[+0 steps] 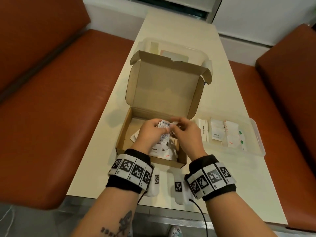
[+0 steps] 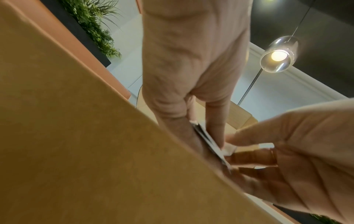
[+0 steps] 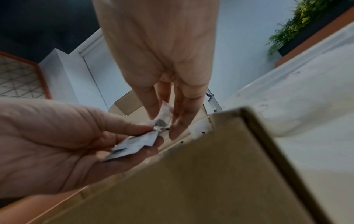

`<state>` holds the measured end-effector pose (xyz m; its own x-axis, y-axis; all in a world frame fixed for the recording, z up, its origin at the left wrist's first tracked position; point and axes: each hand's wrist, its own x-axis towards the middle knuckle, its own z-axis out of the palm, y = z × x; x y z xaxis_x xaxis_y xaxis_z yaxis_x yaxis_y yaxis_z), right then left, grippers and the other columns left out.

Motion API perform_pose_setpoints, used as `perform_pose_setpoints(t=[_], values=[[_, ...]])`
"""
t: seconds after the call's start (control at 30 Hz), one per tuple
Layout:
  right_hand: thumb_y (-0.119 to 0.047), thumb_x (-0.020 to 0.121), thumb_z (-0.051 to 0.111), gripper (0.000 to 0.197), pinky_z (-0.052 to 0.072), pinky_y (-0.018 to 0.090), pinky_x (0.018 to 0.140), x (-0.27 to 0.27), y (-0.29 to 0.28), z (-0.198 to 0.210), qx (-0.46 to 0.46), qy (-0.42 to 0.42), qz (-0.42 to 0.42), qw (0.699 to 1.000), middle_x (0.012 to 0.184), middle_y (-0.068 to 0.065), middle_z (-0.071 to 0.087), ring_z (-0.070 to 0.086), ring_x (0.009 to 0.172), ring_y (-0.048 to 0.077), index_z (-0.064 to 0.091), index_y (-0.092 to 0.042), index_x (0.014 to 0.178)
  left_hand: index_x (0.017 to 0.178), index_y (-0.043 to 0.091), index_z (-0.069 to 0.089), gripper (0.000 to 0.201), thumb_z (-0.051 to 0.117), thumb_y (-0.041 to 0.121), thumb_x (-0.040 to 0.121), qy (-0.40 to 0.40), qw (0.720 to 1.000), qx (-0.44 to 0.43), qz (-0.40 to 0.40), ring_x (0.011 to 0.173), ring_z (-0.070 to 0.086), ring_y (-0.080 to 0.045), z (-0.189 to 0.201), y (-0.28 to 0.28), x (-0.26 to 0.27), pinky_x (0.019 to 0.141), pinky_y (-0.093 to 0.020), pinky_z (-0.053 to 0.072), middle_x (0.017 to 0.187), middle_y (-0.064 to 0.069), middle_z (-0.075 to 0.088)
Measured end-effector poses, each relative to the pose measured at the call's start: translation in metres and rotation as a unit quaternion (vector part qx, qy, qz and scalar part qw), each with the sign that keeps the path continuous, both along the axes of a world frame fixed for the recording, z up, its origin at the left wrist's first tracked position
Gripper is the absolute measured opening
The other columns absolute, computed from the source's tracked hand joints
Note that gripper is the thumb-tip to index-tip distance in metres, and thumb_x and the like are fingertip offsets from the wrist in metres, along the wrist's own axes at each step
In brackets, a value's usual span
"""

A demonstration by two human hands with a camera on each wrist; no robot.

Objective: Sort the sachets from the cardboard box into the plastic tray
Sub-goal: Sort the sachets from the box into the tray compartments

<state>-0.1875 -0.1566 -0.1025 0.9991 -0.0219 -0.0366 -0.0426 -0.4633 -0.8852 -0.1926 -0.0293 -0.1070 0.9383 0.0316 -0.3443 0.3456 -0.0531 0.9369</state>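
A small stack of sachets (image 1: 163,128) is gripped in the left hand (image 1: 149,132) above the open cardboard box (image 1: 123,134), fingers curled round it. A single white sachet (image 3: 165,112) is pinched by the right hand (image 1: 183,134) at the stack's top edge. More sachets (image 1: 164,153) lie in the box, largely hidden beneath both hands. The plastic tray (image 1: 254,134), just right of the box, holds sorted rows; only some labels can be read. A second clear container (image 1: 196,52) is mostly hidden behind the raised lid.
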Motion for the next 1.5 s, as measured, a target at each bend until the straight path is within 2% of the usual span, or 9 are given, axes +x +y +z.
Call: perform_pose_setpoints(t=[0.1, 0.27, 0.37, 0.6, 0.73, 0.9, 1.07, 1.3, 1.5], values=[[-0.011, 0.09, 0.061, 0.011, 0.056, 0.019, 0.062, -0.001, 0.004, -0.001, 0.042, -0.019, -0.036, 0.998, 0.079, 0.0, 0.068, 0.065, 0.066, 0.004, 0.069, -0.017, 0.088, 0.121, 0.012, 0.06, 0.035, 0.066, 0.009, 0.086, -0.004, 1.0, 0.002, 0.024, 0.091, 0.066, -0.022, 0.002, 0.002, 0.0, 0.084, -0.036, 0.054, 0.103, -0.006, 0.068], [-0.016, 0.09, 0.06, 0.008, 0.055, 0.028, 0.059, 0.0, 0.002, -0.004, 0.064, -0.023, -0.103, 0.992, 0.079, 0.008, 0.069, 0.066, 0.072, 0.018, 0.067, -0.017, 0.086, 0.111, 0.015, 0.063, 0.021, 0.061, 0.012, 0.09, -0.015, 0.998, -0.003, 0.055, 0.093, 0.067, -0.022, 0.0, 0.006, 0.0, 0.085, -0.041, 0.055, 0.102, -0.006, 0.069], [-0.02, 0.091, 0.06, 0.014, 0.046, 0.021, 0.052, -0.001, -0.003, -0.003, 0.079, -0.029, -0.127, 0.988, 0.067, 0.002, 0.066, 0.059, 0.061, 0.012, 0.067, -0.018, 0.079, 0.11, 0.016, 0.061, 0.017, 0.057, 0.014, 0.093, -0.014, 0.997, -0.003, 0.073, 0.092, 0.066, -0.02, -0.002, 0.008, 0.002, 0.084, -0.038, 0.056, 0.104, -0.005, 0.067], [-0.02, 0.091, 0.059, 0.014, 0.053, 0.031, 0.066, -0.002, -0.011, 0.008, 0.131, -0.044, -0.141, 0.98, 0.065, -0.002, 0.067, 0.061, 0.06, 0.01, 0.067, -0.019, 0.079, 0.105, 0.012, 0.065, 0.015, 0.059, 0.012, 0.092, -0.026, 0.997, 0.023, 0.075, 0.087, 0.067, -0.019, -0.004, 0.008, 0.008, 0.075, -0.031, 0.056, 0.1, -0.006, 0.069], [-0.022, 0.091, 0.059, 0.026, 0.051, 0.046, 0.068, 0.002, -0.014, 0.012, 0.095, -0.054, -0.141, 0.984, 0.063, 0.005, 0.057, 0.053, 0.061, 0.017, 0.061, -0.001, 0.076, 0.111, 0.012, 0.061, 0.022, 0.055, 0.005, 0.092, -0.053, 0.993, 0.02, 0.102, 0.09, 0.065, -0.022, 0.0, 0.01, 0.01, 0.075, -0.033, 0.056, 0.103, -0.005, 0.066], [-0.016, 0.094, 0.055, 0.018, 0.056, 0.025, 0.064, 0.004, -0.005, 0.015, 0.201, -0.054, -0.149, 0.967, 0.071, 0.007, 0.061, 0.062, 0.065, 0.014, 0.057, -0.004, 0.081, 0.111, 0.023, 0.057, 0.032, 0.045, -0.001, 0.094, -0.084, 0.989, -0.004, 0.123, 0.073, 0.064, -0.011, 0.001, 0.01, 0.012, 0.05, -0.018, 0.048, 0.1, 0.001, 0.06], [-0.005, 0.097, 0.047, 0.006, 0.058, 0.021, 0.065, 0.008, 0.003, 0.015, 0.337, -0.013, -0.146, 0.93, 0.068, 0.004, 0.068, 0.069, 0.065, 0.016, 0.052, -0.005, 0.095, 0.093, 0.015, 0.071, 0.032, 0.042, 0.001, 0.095, -0.074, 0.991, 0.007, 0.108, 0.092, 0.064, -0.031, 0.002, 0.012, 0.016, 0.084, -0.042, 0.054, 0.102, -0.013, 0.069], [-0.001, 0.096, 0.047, 0.012, 0.056, 0.018, 0.062, 0.008, 0.007, 0.001, 0.302, 0.047, -0.13, 0.943, 0.083, 0.015, 0.067, 0.068, 0.064, 0.014, 0.058, -0.004, 0.094, 0.089, 0.012, 0.072, 0.015, 0.061, 0.023, 0.09, -0.068, 0.992, -0.013, 0.103, 0.085, 0.065, -0.027, 0.008, 0.01, 0.011, 0.082, -0.043, 0.052, 0.088, -0.011, 0.071], [-0.02, 0.09, 0.061, 0.012, 0.052, 0.019, 0.075, 0.01, 0.004, -0.003, 0.085, -0.005, -0.065, 0.994, 0.088, -0.003, 0.071, 0.066, 0.083, 0.009, 0.07, -0.015, 0.095, 0.105, 0.004, 0.069, 0.024, 0.065, 0.02, 0.089, -0.126, 0.987, 0.043, 0.092, 0.096, 0.063, -0.02, 0.015, 0.007, 0.013, 0.09, -0.036, 0.051, 0.101, -0.009, 0.07]])
